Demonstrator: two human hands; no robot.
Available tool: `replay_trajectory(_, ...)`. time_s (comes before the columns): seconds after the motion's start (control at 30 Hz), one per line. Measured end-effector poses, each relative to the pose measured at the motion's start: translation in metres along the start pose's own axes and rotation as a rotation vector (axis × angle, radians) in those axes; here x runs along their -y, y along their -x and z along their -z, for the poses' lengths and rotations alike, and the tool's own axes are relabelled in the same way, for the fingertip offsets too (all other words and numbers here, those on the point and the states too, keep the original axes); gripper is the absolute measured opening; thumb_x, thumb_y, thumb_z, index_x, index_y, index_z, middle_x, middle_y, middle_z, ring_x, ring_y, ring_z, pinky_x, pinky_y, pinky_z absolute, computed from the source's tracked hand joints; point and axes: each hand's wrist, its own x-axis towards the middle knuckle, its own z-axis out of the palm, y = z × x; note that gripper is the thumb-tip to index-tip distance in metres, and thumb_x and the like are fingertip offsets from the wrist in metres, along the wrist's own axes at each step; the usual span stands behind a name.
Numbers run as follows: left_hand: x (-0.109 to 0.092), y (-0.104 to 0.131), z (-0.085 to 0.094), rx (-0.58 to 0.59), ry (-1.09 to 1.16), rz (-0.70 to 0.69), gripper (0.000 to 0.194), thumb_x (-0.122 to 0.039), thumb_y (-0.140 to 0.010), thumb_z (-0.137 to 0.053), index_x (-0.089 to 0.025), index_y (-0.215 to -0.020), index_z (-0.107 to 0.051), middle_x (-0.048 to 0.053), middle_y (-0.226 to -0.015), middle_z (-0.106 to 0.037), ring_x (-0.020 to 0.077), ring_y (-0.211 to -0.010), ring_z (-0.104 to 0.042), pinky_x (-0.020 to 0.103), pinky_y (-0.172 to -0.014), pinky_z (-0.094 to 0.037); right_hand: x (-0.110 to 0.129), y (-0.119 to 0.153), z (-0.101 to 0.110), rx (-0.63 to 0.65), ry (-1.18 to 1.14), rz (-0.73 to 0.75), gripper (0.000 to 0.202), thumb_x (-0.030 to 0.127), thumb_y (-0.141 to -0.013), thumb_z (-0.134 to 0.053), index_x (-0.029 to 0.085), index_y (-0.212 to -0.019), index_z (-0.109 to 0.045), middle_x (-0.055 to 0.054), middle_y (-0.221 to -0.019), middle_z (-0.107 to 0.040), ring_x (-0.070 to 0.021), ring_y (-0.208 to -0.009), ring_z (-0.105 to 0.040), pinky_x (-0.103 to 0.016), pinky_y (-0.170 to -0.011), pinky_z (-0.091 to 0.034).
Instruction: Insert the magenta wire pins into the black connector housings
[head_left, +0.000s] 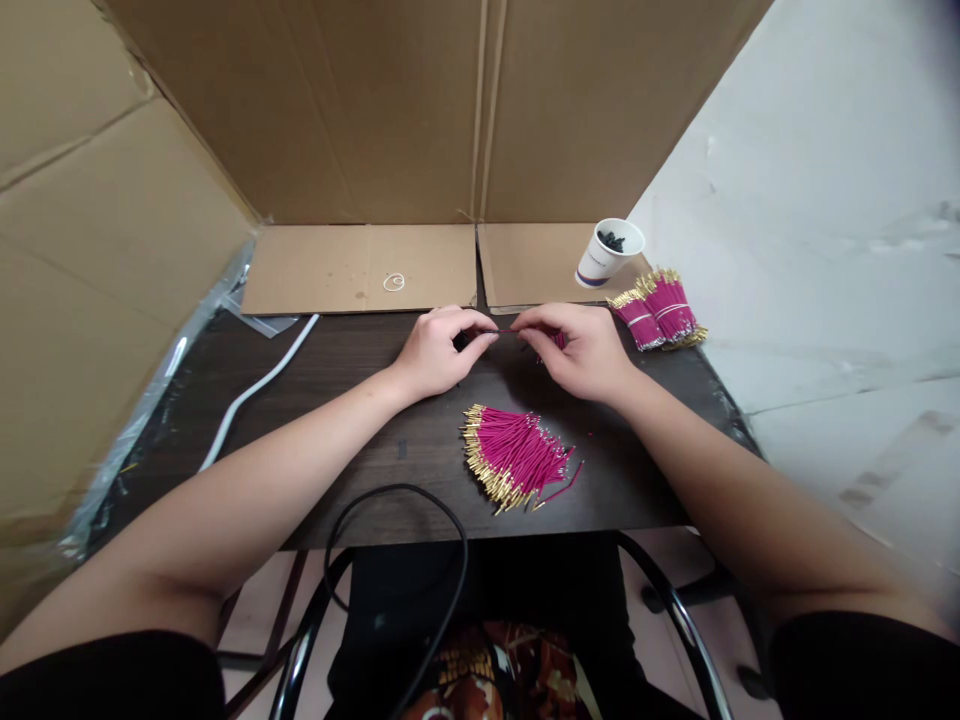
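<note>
My left hand (446, 350) and my right hand (581, 350) meet near the middle of the dark tabletop, thumbs against fingertips. A thin dark-reddish wire (505, 331) stretches between their pinches. Under my right palm several more magenta wires (553, 345) show; whether they are gripped or lie on the table, I cannot tell. Something small and black sits inside the curl of my left fingers, mostly hidden. Nearer my body lies a fanned pile of short magenta wires (517, 450) with gold pin ends on one side and silvery tips on the other.
At the back right, a paper cup (609, 255) with small black pieces stands on flat cardboard (315, 265). Banded magenta wire bundles (664, 308) lie beside it. A white ring-like loop (394, 282), a white cord (255, 390) and a black cable (397, 488) are also about. Cardboard walls rise behind and left.
</note>
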Motion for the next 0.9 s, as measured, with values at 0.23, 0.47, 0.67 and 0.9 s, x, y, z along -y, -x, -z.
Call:
replay_trajectory(0.23,0.002,0.001,-0.002,-0.005,0.003,0.053,0.03,-0.02,-0.097,-0.078,-0.018,-0.126,-0.078,0.009,-0.113,-0.083,0.0226,-0.1,-0.078,0.042,-0.099,-0.064,-0.013,-0.005,0.021,-0.051,0.077,-0.038,0.029,0.038,-0.106,-0.061,0.019,-0.112,-0.082,-0.006,-0.103,-0.085,-0.0133,-0.085,-0.073,-0.031,-0.084,-0.06)
replay_trajectory(0.47,0.005,-0.001,0.0,0.039,-0.045,-0.011,0.013,-0.021,-0.101,-0.072,-0.02,-0.111,-0.08,0.008,-0.11,-0.084,0.0256,-0.105,-0.075,0.047,-0.105,-0.061,-0.037,-0.007,0.05,-0.075,0.317,-0.119,0.025,0.034,-0.101,-0.059,0.018,-0.107,-0.077,-0.008,-0.094,-0.08,-0.0149,-0.078,-0.065,-0.035,-0.082,-0.055)
replay_trajectory(0.67,-0.003,0.0,0.004,0.312,-0.16,-0.072,0.042,-0.044,-0.108,-0.075,-0.029,-0.147,-0.079,0.01,-0.166,-0.066,0.0421,-0.15,-0.05,0.069,-0.127,-0.038,-0.051,-0.004,0.045,-0.019,0.575,-0.194,0.025,0.038,-0.098,-0.063,0.017,-0.107,-0.075,-0.012,-0.082,-0.072,-0.0171,-0.074,-0.058,-0.037,-0.081,-0.054)
replay_trajectory(0.9,-0.005,0.002,0.003,0.485,-0.208,-0.161,0.056,-0.05,-0.115,-0.063,-0.034,-0.169,-0.064,0.011,-0.174,-0.06,0.0443,-0.155,-0.048,0.067,-0.129,-0.027,-0.052,-0.002,0.042,0.127,0.619,-0.296,0.018,0.025,-0.086,-0.072,0.017,-0.103,-0.075,-0.011,-0.082,-0.073,-0.0133,-0.067,-0.05,-0.033,-0.072,-0.046)
